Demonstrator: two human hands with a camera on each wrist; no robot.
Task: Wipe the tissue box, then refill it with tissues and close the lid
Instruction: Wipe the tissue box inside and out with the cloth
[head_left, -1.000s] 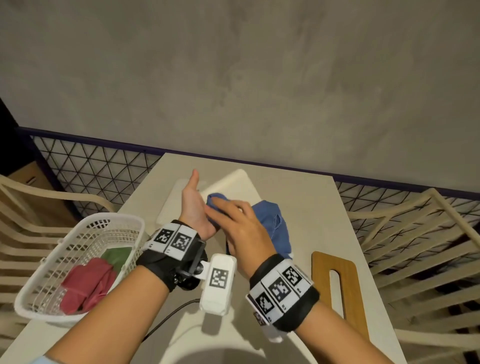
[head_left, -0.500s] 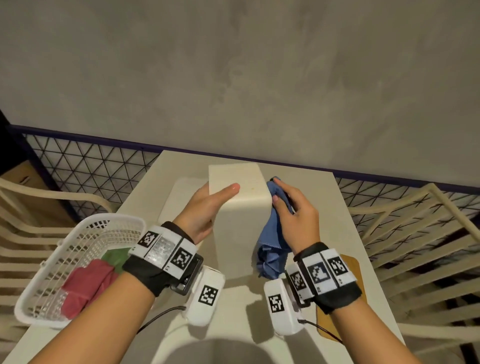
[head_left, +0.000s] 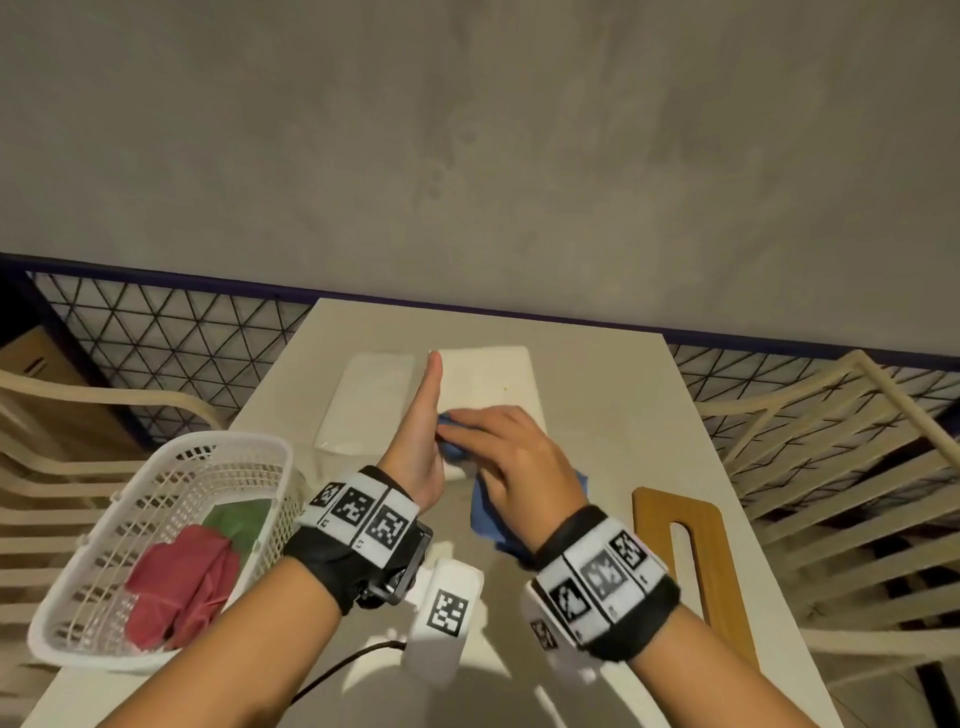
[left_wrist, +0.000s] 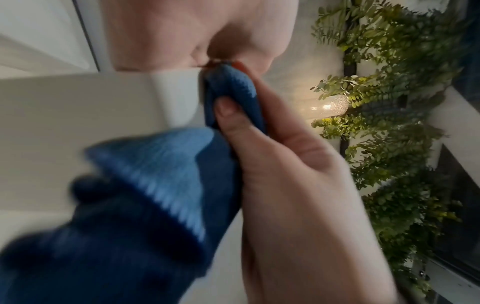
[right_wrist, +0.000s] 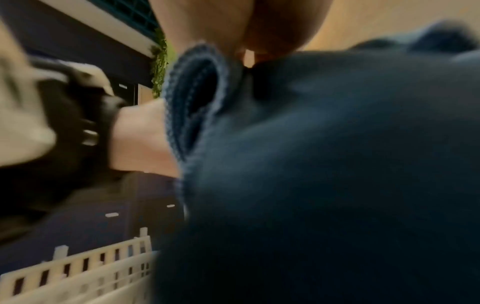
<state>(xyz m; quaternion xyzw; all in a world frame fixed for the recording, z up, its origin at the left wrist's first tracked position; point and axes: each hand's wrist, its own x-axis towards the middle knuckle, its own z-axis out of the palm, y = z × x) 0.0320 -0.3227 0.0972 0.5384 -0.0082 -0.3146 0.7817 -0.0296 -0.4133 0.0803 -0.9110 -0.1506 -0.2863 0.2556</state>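
Seen from the head cam: the white box (head_left: 485, 382) lies on the table (head_left: 613, 395), mid-far end. Left hand (head_left: 415, 447) braces its left side, fingers straight & together, thumb up. Right hand (head_left: 511, 457) has fingers curled round a blue cloth (head_left: 491, 517), pressing it on the box's near top.

To wipe well: keep the left palm firm so the box can't slide; go edge to edge, incl. sides.

Vs 0.5 s ago: the box stood tilted up w/ cloth on its right side; now it's down flat.
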